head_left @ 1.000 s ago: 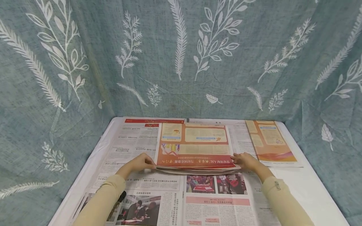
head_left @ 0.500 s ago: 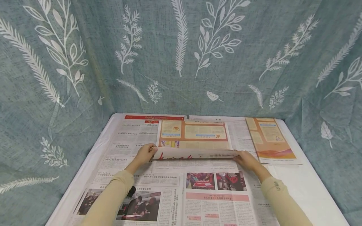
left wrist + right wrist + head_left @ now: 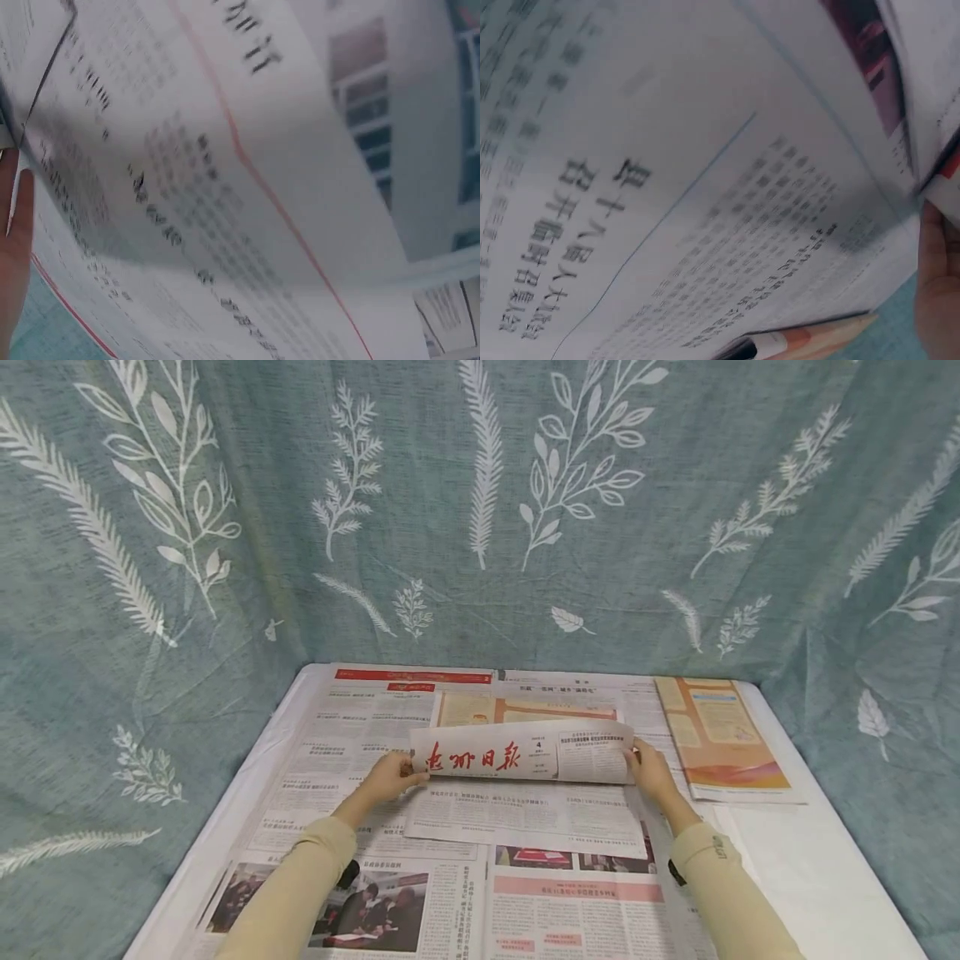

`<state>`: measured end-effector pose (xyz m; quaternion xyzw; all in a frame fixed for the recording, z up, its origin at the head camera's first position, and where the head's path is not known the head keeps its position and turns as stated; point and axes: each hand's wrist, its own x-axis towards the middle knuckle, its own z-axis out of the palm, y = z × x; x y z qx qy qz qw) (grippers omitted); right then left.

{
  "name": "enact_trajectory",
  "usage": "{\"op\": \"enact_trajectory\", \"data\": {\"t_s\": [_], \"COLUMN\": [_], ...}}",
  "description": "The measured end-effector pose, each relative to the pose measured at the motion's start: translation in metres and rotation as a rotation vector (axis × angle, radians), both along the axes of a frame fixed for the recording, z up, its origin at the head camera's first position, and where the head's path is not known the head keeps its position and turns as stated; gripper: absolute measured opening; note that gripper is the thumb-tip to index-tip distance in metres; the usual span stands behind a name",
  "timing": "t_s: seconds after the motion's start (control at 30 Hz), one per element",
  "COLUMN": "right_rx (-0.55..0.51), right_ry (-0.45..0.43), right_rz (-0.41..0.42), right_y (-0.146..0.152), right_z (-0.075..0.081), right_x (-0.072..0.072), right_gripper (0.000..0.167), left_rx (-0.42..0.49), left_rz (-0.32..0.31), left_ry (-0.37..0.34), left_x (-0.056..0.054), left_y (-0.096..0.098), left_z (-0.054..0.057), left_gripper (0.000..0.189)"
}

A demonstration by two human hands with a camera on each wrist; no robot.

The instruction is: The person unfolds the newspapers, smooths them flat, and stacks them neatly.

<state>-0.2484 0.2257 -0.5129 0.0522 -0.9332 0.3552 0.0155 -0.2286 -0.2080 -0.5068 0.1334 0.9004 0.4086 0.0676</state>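
Between both hands is a folded newspaper, its red brush-style heading turned toward me. My left hand pinches its left end, and my right hand grips the right end. Below the raised fold, a printed flap of the same paper slants toward me. Part of an orange page shows behind it. The left wrist view is filled with a blurred printed sheet, the fingers of the left hand at its edge. Similarly, newsprint covers most of the right wrist view beside the right hand.
Opened newspaper sheets cover much of the white tabletop. At the back right lies another folded newspaper with an orange page up. A blue-green leaf-patterned curtain hangs behind and around the sides.
The newspaper's near edge, earlier low with the orange page up, has been lifted and turned, so the red heading now faces me. The printed flap reaches nearer to me. Both hands keep their hold.
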Motion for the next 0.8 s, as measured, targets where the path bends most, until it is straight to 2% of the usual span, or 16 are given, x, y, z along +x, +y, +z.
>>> {"op": "enact_trajectory", "data": {"t_s": [0.07,0.1,0.23,0.3,0.43,0.57,0.7,0.8], "right_rx": [-0.032,-0.053,-0.229,-0.302,-0.317,-0.271,-0.265,-0.288], "right_ry": [-0.009,-0.016,-0.103,-0.174,-0.277,-0.248,-0.175,-0.112], "right_rz": [-0.003,-0.005,0.012,0.034,0.094,0.152,0.198,0.212], "right_y": [0.001,0.001,0.003,0.006,0.011,0.014,0.014,0.019], "right_z": [-0.001,-0.002,-0.003,-0.003,-0.004,-0.005,-0.007,-0.018], "right_x": [0.000,0.000,0.000,0.001,0.001,0.002,0.001,-0.005], "right_gripper": [0.026,0.027,0.033,0.045,0.054,0.044,0.049,0.054], "left_rx": [-0.045,-0.051,-0.050,-0.047,-0.033,-0.005,0.031,0.072], "left_rz": [0.019,0.037,0.092,0.133,0.204,0.252,0.286,0.267], "left_ry": [0.063,0.070,0.040,0.016,-0.017,-0.055,-0.065,-0.071], "left_x": [0.001,0.001,0.002,0.002,0.001,-0.002,-0.005,-0.006], "left_y": [0.003,0.006,0.011,0.013,0.018,0.023,0.025,0.023], "left_z": [-0.001,-0.001,0.001,0.001,0.002,0.003,0.001,-0.001], "left_gripper": [0.025,0.026,0.036,0.035,0.036,0.040,0.039,0.039]}}
